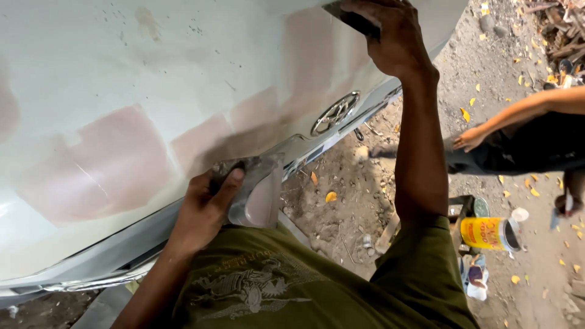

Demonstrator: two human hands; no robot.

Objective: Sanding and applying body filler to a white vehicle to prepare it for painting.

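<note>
Our left hand (204,207) grips a grey putty-smeared mixing board (256,192) at centre; our right hand (393,36) presses a dark flat scraper (353,18), fingers closed, on the white car panel (122,91) at top.

The car panel (152,109) fills the upper left. The left hand (204,210) rests at its lower edge, the right hand (393,36) at its top. A can (487,233), apparently lying sideways, sits on the ground (347,201) to the right, below a co-worker's arm (518,116).
</note>
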